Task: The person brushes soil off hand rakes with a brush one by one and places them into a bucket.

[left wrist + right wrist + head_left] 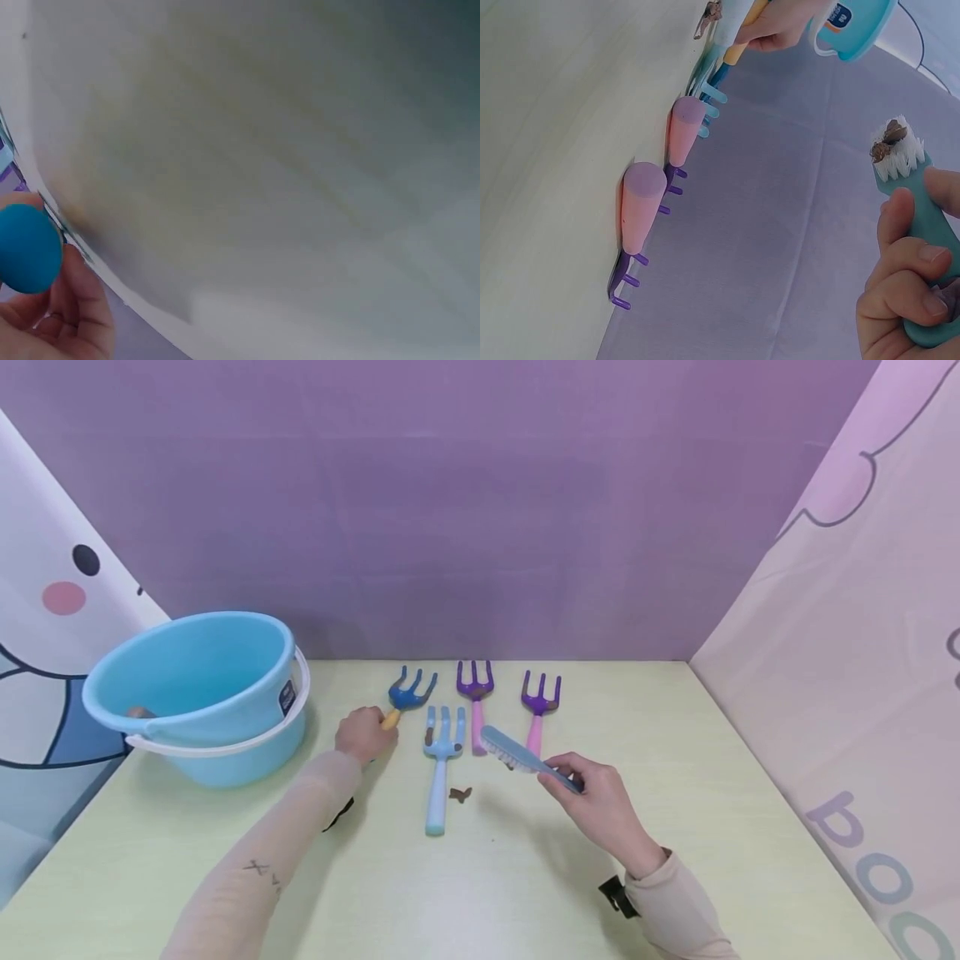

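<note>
My left hand (pixel 366 733) grips the yellow handle of a dark blue garden hand fork (pixel 408 696), whose tines point away; in the left wrist view the handle's round blue end (pixel 30 247) shows. In my right hand (pixel 596 797) is a blue-grey brush (pixel 517 750), held by its handle above the table with its white bristles (pixel 911 161) facing down in the head view. Brown bits (pixel 890 141) cling to those bristles. Between the hands lies a light blue hand fork (pixel 437 785) with brown smears on its head.
Two hand forks with pink handles and purple heads, a left one (pixel 477 727) and a right one (pixel 536 731), lie farther back. A brown scrap (pixel 460 794) rests on the table (pixel 465 902). Light blue buckets (pixel 232 766), one tilted inside another, stand at the left. Purple cloth (pixel 480 527) hangs behind.
</note>
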`<action>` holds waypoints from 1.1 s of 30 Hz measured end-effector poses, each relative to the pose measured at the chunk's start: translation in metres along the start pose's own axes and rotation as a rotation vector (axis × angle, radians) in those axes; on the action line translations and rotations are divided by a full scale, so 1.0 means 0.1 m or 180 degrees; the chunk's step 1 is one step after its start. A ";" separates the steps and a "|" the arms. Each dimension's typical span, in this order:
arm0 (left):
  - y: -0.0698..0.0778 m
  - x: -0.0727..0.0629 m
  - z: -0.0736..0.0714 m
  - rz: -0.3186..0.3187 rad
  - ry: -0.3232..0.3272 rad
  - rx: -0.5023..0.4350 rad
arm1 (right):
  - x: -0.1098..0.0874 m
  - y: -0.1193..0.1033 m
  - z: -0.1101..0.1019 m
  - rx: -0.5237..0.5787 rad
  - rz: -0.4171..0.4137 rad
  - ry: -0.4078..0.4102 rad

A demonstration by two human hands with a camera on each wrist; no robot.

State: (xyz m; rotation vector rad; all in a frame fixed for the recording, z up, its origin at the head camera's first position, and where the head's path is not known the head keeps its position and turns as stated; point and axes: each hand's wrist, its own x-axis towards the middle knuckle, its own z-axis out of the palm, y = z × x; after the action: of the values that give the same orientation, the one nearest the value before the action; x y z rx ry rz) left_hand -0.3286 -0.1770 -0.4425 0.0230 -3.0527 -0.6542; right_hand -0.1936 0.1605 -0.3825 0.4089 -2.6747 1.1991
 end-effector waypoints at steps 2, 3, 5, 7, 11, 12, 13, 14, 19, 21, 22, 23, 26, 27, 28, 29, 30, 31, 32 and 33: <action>-0.02 0.00 0.00 0.0024 0.0065 -0.0085 | 0.00 0.00 0.00 0.0002 0.0009 0.0001; -0.03 -0.01 0.00 0.0036 0.0101 -0.0113 | 0.00 0.00 0.00 -0.0002 0.0011 0.0002; -0.05 -0.02 0.00 0.0060 0.0155 -0.0179 | -0.01 0.01 0.00 -0.0003 0.0024 -0.0007; -0.06 -0.03 0.00 0.0082 0.0211 -0.0210 | -0.01 0.01 0.01 -0.0009 0.0041 -0.0021; -0.07 -0.06 -0.02 0.0102 0.0213 -0.0299 | -0.02 0.01 0.01 -0.0006 0.0094 -0.0046; -0.06 -0.07 -0.02 0.0094 0.0199 -0.0331 | -0.02 0.01 0.01 -0.0006 0.0099 -0.0051; -0.06 -0.08 -0.03 0.0080 0.0182 -0.0367 | -0.02 0.01 0.01 -0.0006 0.0104 -0.0057; -0.05 -0.09 -0.04 0.0081 0.0170 -0.0400 | -0.02 0.01 0.01 -0.0005 0.0105 -0.0057; 0.01 -0.18 -0.12 0.0113 0.0103 -0.0548 | -0.02 0.01 0.02 0.0006 0.0106 -0.0074; 0.03 -0.23 -0.14 0.0162 0.0086 -0.0586 | -0.03 0.01 0.02 0.0019 0.0121 -0.0086; 0.03 -0.25 -0.16 0.0180 0.0079 -0.0609 | -0.03 0.01 0.03 0.0023 0.0129 -0.0094; 0.03 -0.26 -0.17 0.0211 0.0081 -0.0617 | -0.03 0.00 0.03 0.0025 0.0134 -0.0101; 0.02 -0.31 -0.20 0.0292 0.0126 -0.0611 | -0.03 -0.01 0.04 0.0027 0.0134 -0.0127; 0.01 -0.33 -0.21 0.0310 0.0134 -0.0608 | -0.03 -0.02 0.04 0.0024 0.0126 -0.0133; 0.01 -0.35 -0.23 0.0314 0.0142 -0.0598 | -0.02 -0.02 0.05 0.0025 0.0122 -0.0137; 0.01 -0.36 -0.23 0.0309 0.0145 -0.0583 | -0.02 -0.03 0.05 0.0019 0.0110 -0.0134; 0.01 -0.38 -0.24 0.0296 0.0147 -0.0571 | -0.02 -0.03 0.05 0.0021 0.0105 -0.0133; 0.01 -0.40 -0.25 0.0292 0.0142 -0.0558 | -0.02 -0.04 0.05 0.0024 0.0103 -0.0132; 0.02 -0.41 -0.26 0.0287 0.0128 -0.0558 | -0.02 -0.05 0.06 0.0023 0.0095 -0.0133; 0.02 -0.42 -0.26 0.0288 0.0125 -0.0553 | -0.01 -0.05 0.06 0.0024 0.0089 -0.0131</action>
State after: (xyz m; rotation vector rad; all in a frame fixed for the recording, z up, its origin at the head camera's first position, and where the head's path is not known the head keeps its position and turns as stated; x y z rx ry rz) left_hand -0.2858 -0.1849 -0.4186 -0.1027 -2.9275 -0.8973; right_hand -0.1909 0.1531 -0.3832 0.4030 -2.7203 1.2219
